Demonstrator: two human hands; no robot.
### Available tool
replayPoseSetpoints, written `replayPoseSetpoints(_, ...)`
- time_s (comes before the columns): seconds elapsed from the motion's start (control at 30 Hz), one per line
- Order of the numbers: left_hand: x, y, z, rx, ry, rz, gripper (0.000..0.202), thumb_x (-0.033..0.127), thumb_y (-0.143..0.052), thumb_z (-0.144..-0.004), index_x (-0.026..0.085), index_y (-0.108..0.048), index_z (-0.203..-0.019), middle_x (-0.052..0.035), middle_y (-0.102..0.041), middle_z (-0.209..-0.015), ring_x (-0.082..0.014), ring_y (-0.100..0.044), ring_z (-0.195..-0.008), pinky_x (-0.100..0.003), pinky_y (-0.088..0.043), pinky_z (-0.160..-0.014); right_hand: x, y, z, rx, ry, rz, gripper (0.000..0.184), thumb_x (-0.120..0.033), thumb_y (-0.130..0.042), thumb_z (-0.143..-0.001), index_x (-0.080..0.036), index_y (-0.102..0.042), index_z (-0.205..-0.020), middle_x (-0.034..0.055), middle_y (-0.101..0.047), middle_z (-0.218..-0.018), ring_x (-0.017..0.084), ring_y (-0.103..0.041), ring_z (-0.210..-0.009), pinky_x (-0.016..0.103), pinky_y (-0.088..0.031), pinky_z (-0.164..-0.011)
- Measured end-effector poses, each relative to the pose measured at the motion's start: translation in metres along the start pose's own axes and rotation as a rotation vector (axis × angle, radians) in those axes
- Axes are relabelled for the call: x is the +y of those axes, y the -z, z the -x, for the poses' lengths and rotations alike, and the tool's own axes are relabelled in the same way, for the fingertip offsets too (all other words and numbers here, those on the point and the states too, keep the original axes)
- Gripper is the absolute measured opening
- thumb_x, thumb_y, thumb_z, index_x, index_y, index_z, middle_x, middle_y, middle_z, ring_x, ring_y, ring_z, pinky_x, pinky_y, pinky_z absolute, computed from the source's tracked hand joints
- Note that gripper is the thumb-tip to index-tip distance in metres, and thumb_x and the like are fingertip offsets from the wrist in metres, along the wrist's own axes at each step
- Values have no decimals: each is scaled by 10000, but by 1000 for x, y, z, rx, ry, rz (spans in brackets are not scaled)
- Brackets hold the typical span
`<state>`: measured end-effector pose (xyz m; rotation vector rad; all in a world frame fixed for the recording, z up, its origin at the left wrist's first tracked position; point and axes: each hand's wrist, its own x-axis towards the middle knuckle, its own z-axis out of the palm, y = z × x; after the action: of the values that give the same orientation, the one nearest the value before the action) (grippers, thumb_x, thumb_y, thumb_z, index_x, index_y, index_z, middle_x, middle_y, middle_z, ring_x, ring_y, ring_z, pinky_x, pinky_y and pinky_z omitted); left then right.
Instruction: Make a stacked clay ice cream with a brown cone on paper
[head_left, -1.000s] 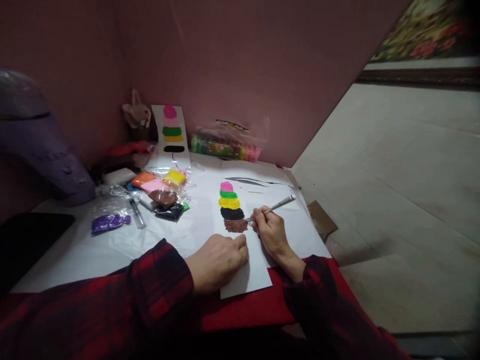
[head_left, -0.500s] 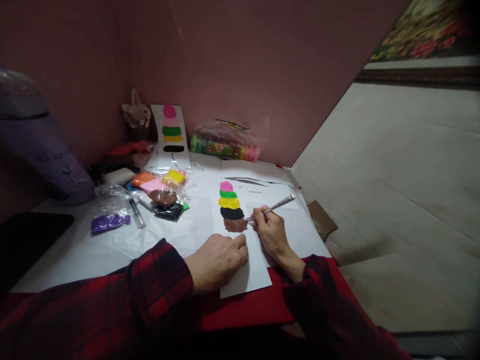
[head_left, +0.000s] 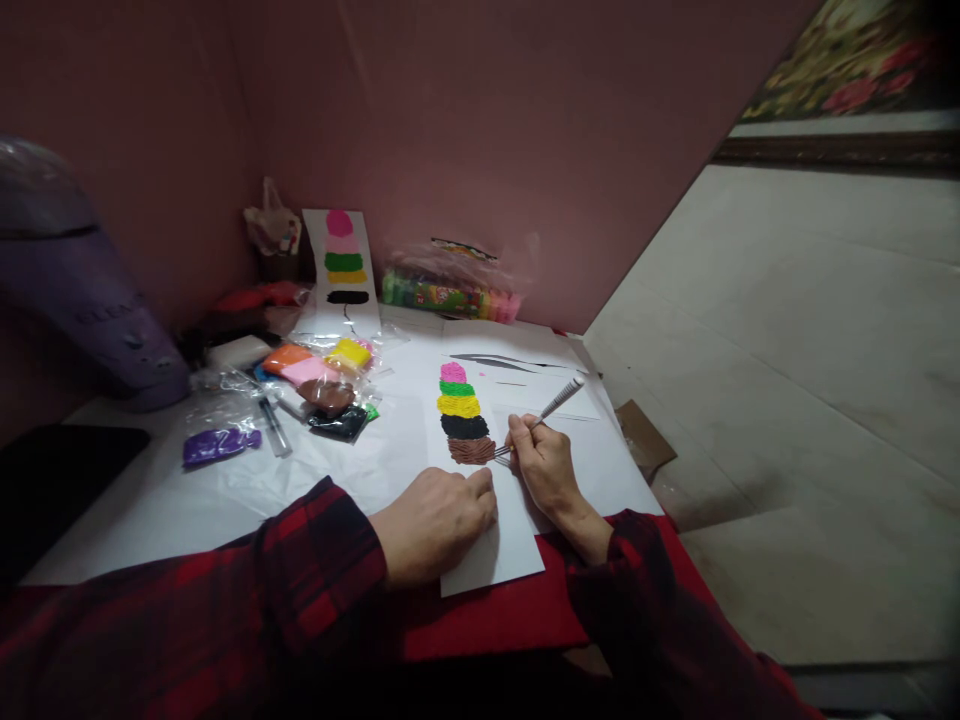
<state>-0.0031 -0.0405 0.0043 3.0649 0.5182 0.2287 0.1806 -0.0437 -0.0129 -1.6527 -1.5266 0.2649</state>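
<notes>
My right hand (head_left: 546, 462) grips a slim metal fork (head_left: 559, 400) by its shaft, the ridged handle end pointing up and right. The prongs touch the right edge of a brown clay band (head_left: 471, 452) with a lined texture. Above it on the white paper strip (head_left: 495, 555) sit black, yellow, green and pink clay bands, stacked upward. My left hand (head_left: 439, 522) lies on the strip's lower left with its fingers curled together just below the brown band. Whatever may be under those fingertips is hidden.
Bagged clay packs (head_left: 315, 375) in several colours lie left, near a purple pack (head_left: 221, 447) and a small clear tube (head_left: 274, 428). A painted sample card (head_left: 346, 240) leans on the wall beside a bag of coloured sticks (head_left: 450, 295). A purple bottle (head_left: 97, 300) stands far left.
The fork has tilted slightly, its handle end moving left and down, and its prongs sit a little lower at the brown band's edge. My left hand has stayed in place.
</notes>
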Motion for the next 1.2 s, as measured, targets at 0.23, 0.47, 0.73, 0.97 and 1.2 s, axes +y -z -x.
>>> replayPoseSetpoints(0.23, 0, -1, -1, 5, 2, 2, 196, 166, -361, -934, 149, -550, -886, -76, -586, -899, -159, -568, -613, -300, -393, -465, -2, 0, 0, -24, 12, -36, 465, -483, -402, -926, -216, -518, -563, 7, -562, -528, 144, -534, -489, 244, -400, -512)
replayPoseSetpoints(0.47, 0, 1, -1, -3, 8, -12, 248, 182, -326, -948, 146, -564, -891, -74, -600, -909, -168, -576, -618, -304, -393, -463, -4, 0, 1, -31, 7, -38, 447, -457, -407, -927, -217, -517, -565, 2, -540, -511, 149, -535, -494, 249, -398, -521)
replayPoseSetpoints(0.73, 0, 0, 0, -1, 6, -10, 223, 166, -348, -935, 142, -563, -880, -76, -600, -896, -160, -570, -614, -298, -394, -468, -5, 1, 1, -42, 17, -50, 444, -445, -410, -929, -212, -533, -572, 3, -552, -522, 145, -542, -503, 247, -403, -538)
replayPoseSetpoints(0.97, 0, -2, -1, 7, -2, -25, 223, 172, -346, -934, 149, -560, -878, -67, -597, -896, -169, -570, -600, -311, -374, -447, -8, 2, 2, -55, 23, -72, 437, -442, -414, -926, -208, -530, -576, 3, -548, -525, 144, -544, -511, 242, -401, -542)
replayPoseSetpoints(1.2, 0, -1, -1, 10, -1, -19, 232, 181, -340, -941, 153, -562, -881, -62, -600, -899, -167, -568, -600, -311, -365, -451, -6, 2, 1, -54, 16, -38, 440, -437, -410, -926, -211, -525, -566, 4, -549, -524, 143, -532, -495, 242, -399, -537)
